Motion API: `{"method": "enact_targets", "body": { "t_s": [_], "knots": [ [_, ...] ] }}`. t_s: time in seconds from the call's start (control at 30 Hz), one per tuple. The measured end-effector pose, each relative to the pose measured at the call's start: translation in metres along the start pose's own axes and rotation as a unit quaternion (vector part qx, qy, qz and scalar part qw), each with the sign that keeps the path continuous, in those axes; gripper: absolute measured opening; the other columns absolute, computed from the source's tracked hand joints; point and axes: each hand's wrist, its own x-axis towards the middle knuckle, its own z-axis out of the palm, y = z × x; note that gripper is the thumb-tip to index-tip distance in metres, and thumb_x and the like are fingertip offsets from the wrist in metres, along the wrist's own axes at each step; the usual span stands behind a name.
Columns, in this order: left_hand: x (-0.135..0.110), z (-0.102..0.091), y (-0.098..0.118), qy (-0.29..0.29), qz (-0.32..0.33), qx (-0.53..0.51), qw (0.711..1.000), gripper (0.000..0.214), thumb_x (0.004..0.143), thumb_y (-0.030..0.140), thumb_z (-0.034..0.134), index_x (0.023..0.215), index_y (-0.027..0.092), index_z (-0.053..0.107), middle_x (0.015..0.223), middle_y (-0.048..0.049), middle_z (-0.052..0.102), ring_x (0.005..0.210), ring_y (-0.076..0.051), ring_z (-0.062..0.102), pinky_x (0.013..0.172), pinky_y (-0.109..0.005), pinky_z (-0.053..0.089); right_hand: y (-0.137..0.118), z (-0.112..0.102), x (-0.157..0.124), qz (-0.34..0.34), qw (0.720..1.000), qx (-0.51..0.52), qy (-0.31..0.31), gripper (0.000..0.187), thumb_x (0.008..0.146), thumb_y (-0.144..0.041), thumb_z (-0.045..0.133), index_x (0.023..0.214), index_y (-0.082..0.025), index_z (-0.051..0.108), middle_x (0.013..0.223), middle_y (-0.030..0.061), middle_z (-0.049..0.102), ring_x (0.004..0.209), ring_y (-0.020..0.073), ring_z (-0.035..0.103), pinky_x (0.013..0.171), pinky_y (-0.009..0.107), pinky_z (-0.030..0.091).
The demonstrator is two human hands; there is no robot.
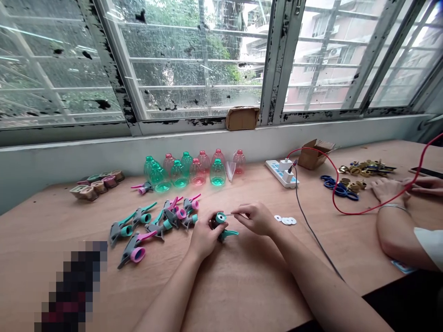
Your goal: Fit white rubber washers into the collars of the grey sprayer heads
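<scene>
In the middle of the table, my left hand (206, 236) is closed round a spray trigger head (220, 217) with a teal collar and teal lever. The collar's open end faces up, with white inside it. Between the fingers of my right hand (255, 217) is a thin metal tool (231, 214), its tip at the collar's rim; its exact kind is too small to tell. To the right lie several white washers (287, 220). Left of my hands rests a loose group of grey spray trigger heads (166, 223) with teal or pink collars and levers.
Green and pink bottles (180, 175) stand along the wall. Small wrapped blocks (97, 184) sit at the left. A power strip (282, 174) has a red cable and a grey cable crossing the table. At right, a co-worker's hands (391, 189) are near blue scissors (341, 188).
</scene>
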Motion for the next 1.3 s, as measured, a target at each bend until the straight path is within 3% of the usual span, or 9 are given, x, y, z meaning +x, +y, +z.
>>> {"method": "enact_targets", "body": {
  "t_s": [0.13,0.27,0.37,0.53,0.67,0.8,1.03,1.3],
  "knots": [
    [-0.002,-0.003,0.004,0.052,0.009,0.088,0.995,0.034,0.079,0.033,0.065,0.111,0.022,0.065,0.092,-0.0017,0.071,0.079,-0.018,0.065,0.071,-0.027,0.05,-0.006,0.0,0.0,0.018,0.998,-0.053,0.012,0.02,0.09,-0.029,0.056,0.095,-0.027,0.075,0.084,0.0002,0.074,0.066,0.0115,0.062,0.061,0.023,0.036],
    [-0.006,-0.006,0.013,0.097,0.025,0.229,0.968,0.033,0.083,0.03,0.06,0.116,0.029,0.063,0.106,-0.0009,0.071,0.092,-0.021,0.066,0.077,-0.029,0.049,-0.014,0.0,0.003,0.05,0.991,-0.12,0.025,0.023,0.092,-0.039,0.054,0.09,-0.029,0.075,0.082,-0.0001,0.074,0.069,0.0133,0.064,0.059,0.024,0.032],
    [-0.008,-0.006,0.02,0.075,0.037,0.282,0.956,0.033,0.085,0.028,0.057,0.118,0.029,0.059,0.115,-0.001,0.068,0.1,-0.022,0.065,0.077,-0.028,0.049,-0.019,-0.002,0.004,0.051,0.987,-0.153,0.014,0.026,0.094,-0.039,0.051,0.09,-0.029,0.075,0.082,-0.0003,0.074,0.071,0.0134,0.064,0.057,0.025,0.029],
    [-0.007,-0.007,0.024,0.039,0.04,0.311,0.949,0.029,0.088,0.034,0.054,0.115,0.027,0.06,0.111,-0.0017,0.069,0.098,-0.021,0.065,0.077,-0.028,0.048,-0.032,-0.006,0.006,0.029,0.982,-0.187,-0.027,0.027,0.096,-0.037,0.048,0.091,-0.03,0.073,0.085,-0.0013,0.074,0.081,0.0143,0.063,0.057,0.026,0.028],
    [-0.005,-0.012,0.023,-0.002,0.036,0.348,0.937,0.034,0.088,0.032,0.054,0.122,0.028,0.058,0.11,-0.0022,0.07,0.097,-0.022,0.066,0.075,-0.028,0.047,-0.043,-0.01,0.008,0.058,0.969,-0.23,-0.068,0.031,0.096,-0.036,0.046,0.084,-0.027,0.073,0.081,0.001,0.074,0.077,0.0158,0.064,0.055,0.026,0.026],
    [-0.004,-0.015,0.021,-0.053,0.039,0.38,0.923,0.034,0.088,0.029,0.053,0.122,0.028,0.06,0.107,-0.0048,0.071,0.091,-0.025,0.067,0.071,-0.029,0.046,-0.045,-0.015,0.009,0.042,0.96,-0.248,-0.122,0.032,0.093,-0.034,0.049,0.076,-0.024,0.073,0.075,0.005,0.073,0.07,0.0176,0.064,0.054,0.028,0.026],
    [0.0,-0.023,0.02,-0.1,0.086,0.263,0.956,0.037,0.08,0.022,0.063,0.116,0.028,0.066,0.095,-0.0032,0.072,0.086,-0.022,0.066,0.073,-0.026,0.045,-0.034,-0.02,0.005,-0.008,0.974,-0.189,-0.125,0.032,0.091,-0.034,0.053,0.067,-0.022,0.071,0.068,0.0045,0.072,0.061,0.0155,0.061,0.053,0.028,0.024],
    [0.003,-0.029,0.011,-0.113,0.045,0.118,0.986,0.041,0.078,0.037,0.065,0.116,0.02,0.066,0.078,-0.0011,0.068,0.068,-0.016,0.059,0.062,-0.024,0.043,-0.018,-0.01,0.003,-0.081,0.99,-0.091,-0.064,0.03,0.094,-0.034,0.049,0.078,-0.023,0.072,0.068,0.0017,0.07,0.063,0.012,0.059,0.06,0.023,0.032]
  ]
}}
